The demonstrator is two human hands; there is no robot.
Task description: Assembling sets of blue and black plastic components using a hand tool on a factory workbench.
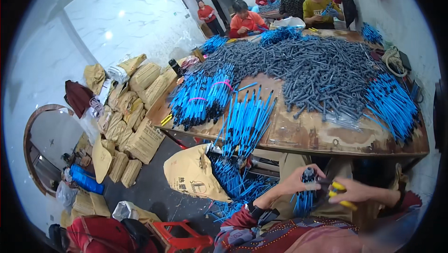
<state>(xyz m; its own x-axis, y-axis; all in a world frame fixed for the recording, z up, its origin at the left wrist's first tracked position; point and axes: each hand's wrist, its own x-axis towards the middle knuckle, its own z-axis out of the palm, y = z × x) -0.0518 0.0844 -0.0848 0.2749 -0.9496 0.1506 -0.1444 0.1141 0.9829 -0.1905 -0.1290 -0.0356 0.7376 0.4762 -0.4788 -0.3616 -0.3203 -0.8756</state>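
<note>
Over my lap, my left hand (pixel 297 181) is closed round a small bundle of thin blue rods (pixel 304 201) with grey-black tips, held upright with the tips at the top. My right hand (pixel 353 190) grips a yellow-handled hand tool (pixel 337 187). Its dark head is blurred and points at the top of the bundle, so whether it touches the tips cannot be made out. To my left, a fan of longer blue rods (pixel 247 124) leans at the table's front edge, above an open paper sack (pixel 191 171) with more blue rods (pixel 238 185) spilling out.
The wooden table (pixel 298 136) carries a heap of grey plastic pieces (pixel 317 66), pink-tied blue bundles (pixel 203 94) and another blue pile (pixel 392 106). Several people sit or stand beyond it. Stacked brown sacks (pixel 123 113) line the left wall; a red stool (pixel 179 234) stands lower left.
</note>
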